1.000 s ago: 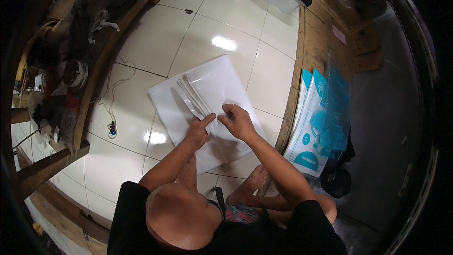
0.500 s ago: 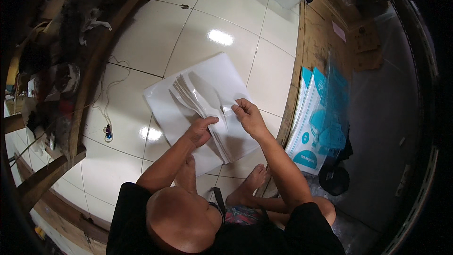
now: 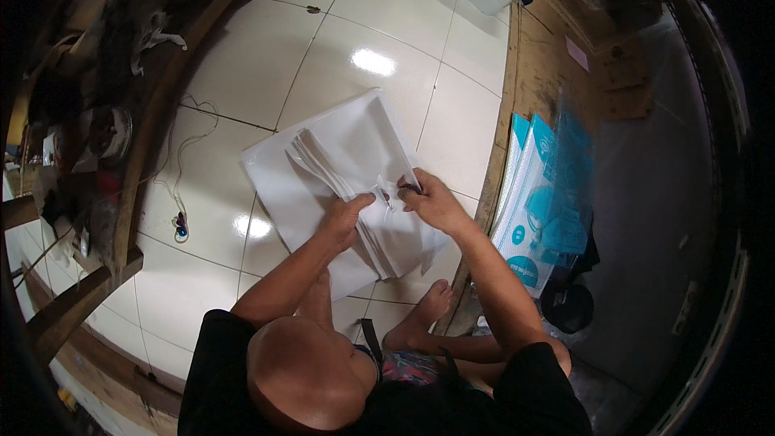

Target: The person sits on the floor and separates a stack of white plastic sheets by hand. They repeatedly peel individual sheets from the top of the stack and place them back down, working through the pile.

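A stack of thin, glossy white sheets, which look like plastic, lies with its near edges curled up on a larger white sheet on the floor. My left hand is closed on the middle of the stack, thumb on top. To its right, my right hand has its fingers curled in and pinches the top white sheet. That sheet is bunched and creased between my two hands. The fingertips of the right hand are partly hidden in the folds.
Flat white-and-turquoise packages lean along a wooden board on the right. A round black object sits below them. On the left are a wooden frame and a thin cord on the tiles. My bare foot is near the sheets.
My right hand has curled its fingers further and drawn the top sheet in, so it now bunches and creases between my hands. My left hand keeps its hold on the stack.
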Motion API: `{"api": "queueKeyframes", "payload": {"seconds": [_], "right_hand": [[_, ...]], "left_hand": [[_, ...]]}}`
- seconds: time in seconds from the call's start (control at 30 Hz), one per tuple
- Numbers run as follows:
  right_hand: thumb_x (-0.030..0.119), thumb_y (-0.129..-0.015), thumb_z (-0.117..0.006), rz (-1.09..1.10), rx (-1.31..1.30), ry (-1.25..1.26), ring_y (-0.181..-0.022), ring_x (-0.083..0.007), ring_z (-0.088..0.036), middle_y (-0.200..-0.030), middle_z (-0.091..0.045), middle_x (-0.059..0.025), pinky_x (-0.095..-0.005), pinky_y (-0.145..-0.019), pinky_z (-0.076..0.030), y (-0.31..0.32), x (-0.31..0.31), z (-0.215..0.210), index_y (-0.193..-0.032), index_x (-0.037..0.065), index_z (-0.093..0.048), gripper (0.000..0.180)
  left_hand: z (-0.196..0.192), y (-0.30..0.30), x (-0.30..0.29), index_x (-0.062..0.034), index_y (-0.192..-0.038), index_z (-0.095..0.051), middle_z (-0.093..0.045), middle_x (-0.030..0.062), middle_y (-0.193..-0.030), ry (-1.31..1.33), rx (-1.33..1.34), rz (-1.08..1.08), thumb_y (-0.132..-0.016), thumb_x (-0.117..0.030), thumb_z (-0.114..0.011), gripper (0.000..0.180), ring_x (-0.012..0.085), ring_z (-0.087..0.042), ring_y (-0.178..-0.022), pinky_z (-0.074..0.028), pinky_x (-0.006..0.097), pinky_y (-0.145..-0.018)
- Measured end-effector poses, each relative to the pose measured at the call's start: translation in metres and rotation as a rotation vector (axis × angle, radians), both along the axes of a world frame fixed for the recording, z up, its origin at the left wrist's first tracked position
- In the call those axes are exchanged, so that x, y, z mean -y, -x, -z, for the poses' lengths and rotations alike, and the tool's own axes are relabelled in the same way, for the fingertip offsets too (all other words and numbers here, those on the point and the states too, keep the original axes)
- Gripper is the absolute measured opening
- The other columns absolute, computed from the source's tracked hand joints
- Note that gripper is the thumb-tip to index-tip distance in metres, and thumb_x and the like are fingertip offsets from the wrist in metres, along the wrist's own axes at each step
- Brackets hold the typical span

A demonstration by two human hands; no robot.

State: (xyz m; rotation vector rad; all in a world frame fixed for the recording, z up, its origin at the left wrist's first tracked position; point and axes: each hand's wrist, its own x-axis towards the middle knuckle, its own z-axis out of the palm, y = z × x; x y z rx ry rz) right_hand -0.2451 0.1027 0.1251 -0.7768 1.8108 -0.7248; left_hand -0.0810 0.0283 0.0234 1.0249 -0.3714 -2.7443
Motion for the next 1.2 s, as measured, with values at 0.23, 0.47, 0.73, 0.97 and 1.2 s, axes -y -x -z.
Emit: {"api": "queueKeyframes", "payload": {"seconds": [0.23, 0.47, 0.73, 0.97, 1.2], "right_hand": [[0.013, -0.092, -0.056, 0.183, 0.086, 0.048, -0.075, -0.0132, -0.058, -0.089, -0.063, -0.0087, -0.0252, -0.068, -0.048, -0.009, 0.01, 0.025, -0.114, -0.005, -0.053, 0.028], [0.018, -0.085, -0.068, -0.087, -0.229, -0.105, -0.066, -0.0143, -0.047, -0.07, -0.054, -0.0046, -0.031, -0.062, -0.041, -0.028, 0.01, 0.023, -0.092, 0.0, -0.06, 0.021], [0.019, -0.09, -0.063, 0.223, 0.004, 0.129, -0.074, -0.013, -0.053, -0.088, -0.063, -0.0043, -0.0274, -0.068, -0.044, -0.002, -0.001, 0.026, -0.11, 0.0, -0.058, 0.028], [0.025, -0.092, -0.061, 0.43, 0.254, 0.097, -0.083, -0.0122, -0.054, -0.099, -0.061, -0.0039, -0.0262, -0.077, -0.044, 0.017, 0.003, 0.002, -0.119, 0.001, -0.054, 0.037], [0.027, -0.075, -0.078, -0.201, -0.218, -0.113, -0.09, -0.0223, -0.056, -0.095, -0.058, -0.0119, -0.0342, -0.079, -0.045, -0.016, 0.012, 0.004, -0.115, 0.0, -0.049, 0.056]], "left_hand": [[0.009, 0.0, -0.002, 0.0046, -0.118, -0.054, -0.062, 0.0127, -0.111, 0.029, 0.016, -0.024, -0.084, -0.01, -0.064, 0.038, 0.0243, -0.06, -0.101, -0.049, 0.038, -0.089], [0.01, 0.005, -0.001, 0.0042, -0.118, -0.056, -0.063, 0.0115, -0.109, 0.259, 0.114, -0.031, -0.082, -0.013, -0.069, 0.042, 0.0223, -0.06, -0.103, -0.049, 0.036, -0.088], [-0.002, 0.0, 0.004, 0.0063, -0.115, -0.054, -0.063, 0.013, -0.106, -0.005, -0.002, -0.085, -0.083, -0.011, -0.066, 0.038, 0.0228, -0.063, -0.095, -0.051, 0.035, -0.085], [-0.004, 0.001, 0.006, 0.0064, -0.116, -0.055, -0.062, 0.0131, -0.108, 0.065, 0.005, -0.007, -0.082, -0.004, -0.058, 0.035, 0.0233, -0.062, -0.097, -0.051, 0.035, -0.086], [0.005, 0.001, 0.003, 0.0056, -0.114, -0.057, -0.062, 0.0111, -0.108, 0.129, 0.036, 0.014, -0.084, -0.007, -0.061, 0.032, 0.0218, -0.061, -0.098, -0.05, 0.034, -0.084]]}}
